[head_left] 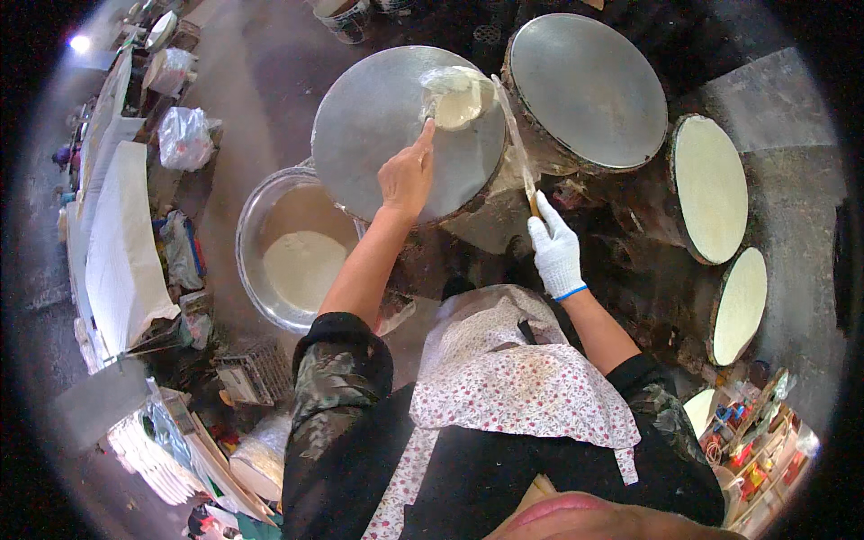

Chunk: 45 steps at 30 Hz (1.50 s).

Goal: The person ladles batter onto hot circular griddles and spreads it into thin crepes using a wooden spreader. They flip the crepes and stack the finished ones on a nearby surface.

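My bare left hand (408, 175) is closed at the near side of a clear, plastic-looking scoop (438, 83) with pale batter (459, 110) in it. The scoop is over the right part of a round grey griddle (369, 117); whether it rests on the metal I cannot tell. A white knitted glove covers my right hand (558, 252), which grips the wooden handle of a long, thin spatula (517, 139). The blade, smeared with pale batter, points away from me along the griddle's right edge.
Left of my left forearm stands a large metal basin (252, 211) of pale batter. A second grey griddle (589, 90) is at the far right, followed by two griddles covered with pale sheets (711, 189), (740, 306). White stacked sheets (126, 243) lie along the left.
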Motion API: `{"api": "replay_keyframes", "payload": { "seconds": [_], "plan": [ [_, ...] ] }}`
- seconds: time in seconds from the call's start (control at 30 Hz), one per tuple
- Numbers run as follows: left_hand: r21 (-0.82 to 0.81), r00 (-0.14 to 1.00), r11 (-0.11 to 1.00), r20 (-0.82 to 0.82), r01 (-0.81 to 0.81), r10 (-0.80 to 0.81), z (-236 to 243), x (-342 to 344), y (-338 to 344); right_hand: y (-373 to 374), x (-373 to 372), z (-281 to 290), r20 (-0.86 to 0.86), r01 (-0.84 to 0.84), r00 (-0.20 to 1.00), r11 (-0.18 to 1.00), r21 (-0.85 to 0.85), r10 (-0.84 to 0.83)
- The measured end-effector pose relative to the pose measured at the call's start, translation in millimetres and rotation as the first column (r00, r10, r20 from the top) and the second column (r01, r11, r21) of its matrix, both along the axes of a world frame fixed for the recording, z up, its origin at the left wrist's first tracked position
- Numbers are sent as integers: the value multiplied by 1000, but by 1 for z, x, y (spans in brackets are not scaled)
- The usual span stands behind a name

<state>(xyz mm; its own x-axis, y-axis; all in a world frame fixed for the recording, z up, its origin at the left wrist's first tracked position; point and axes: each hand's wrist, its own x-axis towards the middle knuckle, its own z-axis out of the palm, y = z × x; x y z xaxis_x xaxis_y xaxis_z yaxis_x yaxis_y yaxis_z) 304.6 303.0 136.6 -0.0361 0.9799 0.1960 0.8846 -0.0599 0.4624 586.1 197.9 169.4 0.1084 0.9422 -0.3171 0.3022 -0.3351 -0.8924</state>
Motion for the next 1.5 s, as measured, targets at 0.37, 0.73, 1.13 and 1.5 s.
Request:
{"api": "replay_keyframes", "payload": {
  "seconds": [0.37,0.73,1.13,1.5],
  "plan": [
    [188,443,916,896,-354,-13,122,-57,-9,59,-95,-9,274,-129,959,971,202,71],
    [-193,158,930,955,-312,252,84,-70,-189,81,-107,-15,476,-234,877,927,292,72],
    [-121,233,886,941,-448,247,82,-102,-216,96,-119,-26,526,-159,850,949,272,-8],
    [-148,442,754,731,-640,519,-15,-107,-139,103,-124,-23,523,-137,852,974,182,22]
  ]
}}
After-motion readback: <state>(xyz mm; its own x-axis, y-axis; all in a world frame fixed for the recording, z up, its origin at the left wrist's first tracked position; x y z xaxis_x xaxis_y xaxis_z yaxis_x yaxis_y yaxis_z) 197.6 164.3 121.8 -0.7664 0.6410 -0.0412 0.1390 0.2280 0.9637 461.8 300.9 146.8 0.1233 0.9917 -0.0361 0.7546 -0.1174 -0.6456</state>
